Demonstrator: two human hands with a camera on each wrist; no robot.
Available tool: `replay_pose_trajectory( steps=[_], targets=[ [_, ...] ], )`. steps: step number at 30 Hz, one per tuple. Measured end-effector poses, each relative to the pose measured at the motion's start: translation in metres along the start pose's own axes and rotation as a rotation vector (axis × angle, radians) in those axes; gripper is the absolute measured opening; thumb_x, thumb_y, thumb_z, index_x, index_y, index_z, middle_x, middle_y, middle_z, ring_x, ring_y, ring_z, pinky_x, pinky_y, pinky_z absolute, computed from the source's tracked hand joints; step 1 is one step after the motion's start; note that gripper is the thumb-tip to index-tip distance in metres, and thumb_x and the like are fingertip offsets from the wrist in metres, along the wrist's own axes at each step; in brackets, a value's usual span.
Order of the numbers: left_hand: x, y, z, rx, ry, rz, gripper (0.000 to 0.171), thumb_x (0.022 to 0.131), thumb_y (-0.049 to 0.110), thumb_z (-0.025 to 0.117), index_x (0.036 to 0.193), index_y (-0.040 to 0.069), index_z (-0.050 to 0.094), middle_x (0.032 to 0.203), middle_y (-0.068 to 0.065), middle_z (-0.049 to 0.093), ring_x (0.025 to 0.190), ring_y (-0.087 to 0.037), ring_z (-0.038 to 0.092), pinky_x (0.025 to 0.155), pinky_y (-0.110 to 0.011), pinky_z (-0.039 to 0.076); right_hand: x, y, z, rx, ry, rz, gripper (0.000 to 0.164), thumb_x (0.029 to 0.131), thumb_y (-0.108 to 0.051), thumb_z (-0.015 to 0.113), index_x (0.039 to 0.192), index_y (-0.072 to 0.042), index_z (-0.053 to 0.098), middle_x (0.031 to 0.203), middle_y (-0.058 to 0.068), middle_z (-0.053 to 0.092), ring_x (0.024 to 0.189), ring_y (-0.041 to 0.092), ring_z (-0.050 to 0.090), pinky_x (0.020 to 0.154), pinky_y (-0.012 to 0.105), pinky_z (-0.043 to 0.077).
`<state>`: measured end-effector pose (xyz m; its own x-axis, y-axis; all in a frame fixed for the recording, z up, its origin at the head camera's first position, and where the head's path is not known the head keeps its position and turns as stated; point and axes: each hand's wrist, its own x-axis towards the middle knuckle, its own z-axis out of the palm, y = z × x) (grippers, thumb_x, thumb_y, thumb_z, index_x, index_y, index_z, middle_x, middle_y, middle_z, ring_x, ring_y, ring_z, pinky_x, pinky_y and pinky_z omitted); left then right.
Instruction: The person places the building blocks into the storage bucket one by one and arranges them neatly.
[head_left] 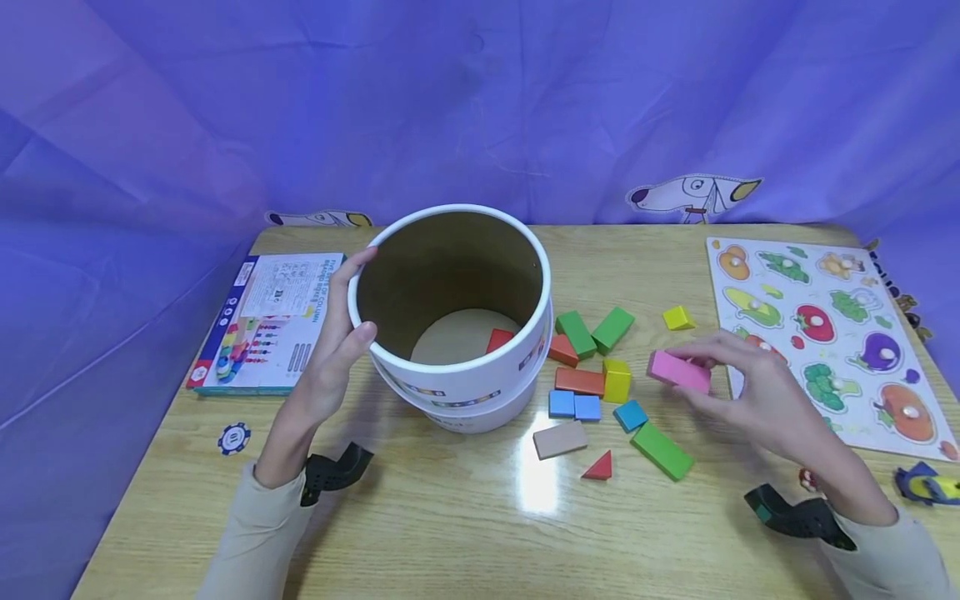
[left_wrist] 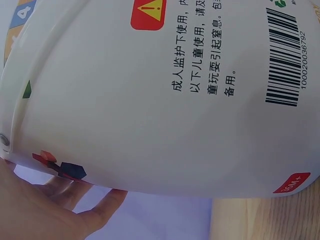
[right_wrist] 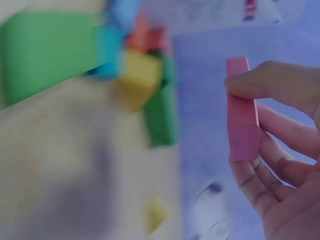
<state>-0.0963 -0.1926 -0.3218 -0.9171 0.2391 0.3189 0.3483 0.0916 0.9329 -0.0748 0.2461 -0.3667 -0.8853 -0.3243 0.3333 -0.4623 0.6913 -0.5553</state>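
Observation:
My left hand [head_left: 327, 367] holds the left side of a white bucket [head_left: 450, 390], thumb and forefinger at its rim. In the left wrist view, fingers lie against the printed outer wall. Inside the bucket, a red block [head_left: 498, 339] shows on the floor, partly hidden by the near wall. My right hand [head_left: 757, 396] pinches a pink rectangular block [head_left: 678, 372] between thumb and fingers, right of the loose blocks. Near it are a yellow block [head_left: 617, 381], a long green block [head_left: 662, 451], a teal block [head_left: 631, 416] and a yellow triangular block [head_left: 678, 317].
More blocks lie right of the bucket, including a tan block [head_left: 561, 440] and a red triangle [head_left: 599, 466]. A vegetable puzzle board [head_left: 765, 287] is at the right, beside a small blue-and-yellow toy [head_left: 928, 485]. At the left are a boxed toy [head_left: 262, 325] and a poker chip [head_left: 234, 438].

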Motion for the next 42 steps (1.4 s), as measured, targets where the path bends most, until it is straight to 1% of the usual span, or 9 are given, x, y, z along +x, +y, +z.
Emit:
replay_pose_trajectory(
  steps=[5, 11, 13, 15, 19, 23, 26, 36, 42],
  targets=[
    [0.001, 0.000, 0.000, -0.005, -0.003, 0.003, 0.070, 0.091, 0.036, 0.050, 0.152, 0.023, 0.019, 0.155, 0.004, 0.023, 0.141, -0.023, 0.021, 0.112, -0.065, 0.018, 0.047, -0.032, -0.008, 0.143, 0.043, -0.084, 0.049, 0.069, 0.004, 0.084, 0.112, -0.015, 0.072, 0.096, -0.009, 0.064, 0.087, 0.002, 0.052, 0.074, 0.010, 0.040],
    [0.003, 0.000, 0.002, -0.004, -0.011, 0.010, 0.070, 0.091, 0.039, 0.050, 0.152, 0.024, 0.019, 0.156, 0.003, 0.023, 0.142, -0.024, 0.021, 0.111, -0.066, 0.019, 0.101, -0.087, -0.015, 0.403, 0.044, -0.232, 0.048, 0.070, 0.011, 0.079, 0.114, -0.006, 0.071, 0.102, 0.001, 0.065, 0.094, 0.012, 0.056, 0.082, 0.015, 0.047],
    [0.004, 0.000, 0.002, -0.005, -0.016, 0.014, 0.070, 0.091, 0.039, 0.050, 0.152, 0.024, 0.019, 0.156, 0.003, 0.022, 0.142, -0.024, 0.021, 0.111, -0.067, 0.019, 0.116, -0.105, -0.015, 0.425, 0.021, -0.279, 0.045, 0.072, 0.008, 0.080, 0.114, -0.006, 0.071, 0.103, 0.001, 0.065, 0.095, 0.012, 0.056, 0.084, 0.018, 0.047],
    [0.004, 0.000, 0.003, -0.003, -0.017, 0.016, 0.070, 0.091, 0.040, 0.050, 0.152, 0.024, 0.019, 0.156, 0.003, 0.022, 0.142, -0.024, 0.021, 0.110, -0.068, 0.019, 0.129, -0.120, -0.013, 0.405, -0.011, -0.324, 0.042, 0.074, 0.002, 0.081, 0.114, -0.009, 0.071, 0.103, -0.001, 0.065, 0.096, 0.010, 0.056, 0.084, 0.020, 0.047],
    [0.004, 0.000, 0.003, 0.002, -0.014, 0.013, 0.071, 0.091, 0.040, 0.050, 0.152, 0.024, 0.019, 0.156, 0.003, 0.022, 0.141, -0.023, 0.021, 0.110, -0.068, 0.020, 0.150, -0.141, -0.007, 0.395, -0.112, -0.384, 0.037, 0.078, -0.006, 0.080, 0.113, -0.013, 0.072, 0.103, -0.004, 0.066, 0.095, 0.009, 0.055, 0.082, 0.025, 0.044],
    [0.003, 0.001, 0.002, 0.007, -0.014, -0.001, 0.071, 0.091, 0.042, 0.050, 0.152, 0.024, 0.018, 0.156, 0.005, 0.022, 0.141, -0.021, 0.021, 0.111, -0.068, 0.019, 0.163, -0.153, 0.001, 0.385, -0.210, -0.390, 0.033, 0.080, -0.013, 0.079, 0.112, -0.017, 0.073, 0.099, -0.004, 0.064, 0.092, 0.009, 0.054, 0.082, 0.027, 0.044],
    [0.002, 0.001, 0.002, 0.006, -0.014, -0.003, 0.071, 0.092, 0.041, 0.050, 0.152, 0.024, 0.018, 0.156, 0.006, 0.022, 0.142, -0.021, 0.021, 0.111, -0.068, 0.019, 0.168, -0.157, 0.006, 0.363, -0.250, -0.391, 0.032, 0.081, -0.017, 0.078, 0.112, -0.018, 0.073, 0.096, -0.004, 0.062, 0.089, 0.008, 0.054, 0.082, 0.027, 0.044],
    [0.000, 0.001, 0.000, -0.002, -0.013, 0.000, 0.070, 0.092, 0.040, 0.050, 0.152, 0.023, 0.018, 0.156, 0.005, 0.021, 0.143, -0.022, 0.020, 0.112, -0.068, 0.018, 0.175, -0.160, 0.010, 0.322, -0.273, -0.417, 0.032, 0.081, -0.018, 0.078, 0.113, -0.016, 0.072, 0.097, -0.004, 0.063, 0.088, 0.007, 0.054, 0.080, 0.028, 0.046],
    [0.000, 0.000, 0.000, -0.006, -0.009, 0.008, 0.070, 0.092, 0.040, 0.049, 0.152, 0.023, 0.019, 0.156, 0.004, 0.022, 0.142, -0.023, 0.021, 0.111, -0.069, 0.018, 0.174, -0.157, 0.013, 0.332, -0.301, -0.434, 0.034, 0.082, -0.015, 0.077, 0.115, -0.013, 0.070, 0.107, -0.003, 0.066, 0.096, 0.006, 0.059, 0.088, 0.025, 0.049]
  ],
)
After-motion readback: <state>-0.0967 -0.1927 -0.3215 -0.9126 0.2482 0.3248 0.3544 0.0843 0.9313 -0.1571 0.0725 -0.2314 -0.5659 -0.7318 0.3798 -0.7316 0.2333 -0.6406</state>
